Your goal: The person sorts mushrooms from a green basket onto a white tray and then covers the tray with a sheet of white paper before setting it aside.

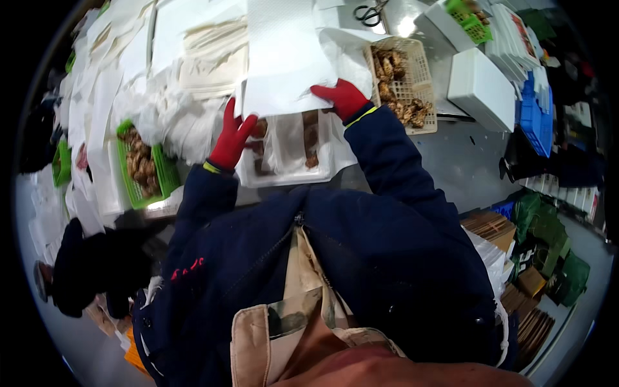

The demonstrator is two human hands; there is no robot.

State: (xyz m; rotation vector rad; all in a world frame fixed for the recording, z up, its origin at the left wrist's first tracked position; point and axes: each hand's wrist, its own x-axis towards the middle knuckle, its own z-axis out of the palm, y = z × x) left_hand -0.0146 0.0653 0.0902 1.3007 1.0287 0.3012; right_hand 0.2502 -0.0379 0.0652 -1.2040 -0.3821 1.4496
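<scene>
A white foam box (pixel 287 177) stands at the table's near edge in front of me. Brown mushrooms (pixel 312 143) lie inside it, partly under thin translucent white wrap (pixel 282 148). Over its far part spreads a large white paper sheet (pixel 284 71). My right hand (pixel 342 99), in a red glove, pinches the sheet's near right corner between thumb and fingers. Also red-gloved, my left hand (pixel 232 137) is by the box's left rim, thumb and fingers apart, close to the sheet's near left corner. The far side of the box is hidden by the paper.
A beige basket (pixel 422 77) of mushrooms is to the right, a green basket (pixel 169 173) of mushrooms to the left. Scissors (pixel 369 15) lie at the back. Stacked white cloths (pixel 216 55) sit back left; a white foam box (pixel 480 87) stands far right. A person in dark clothes (pixel 97 267) is lower left.
</scene>
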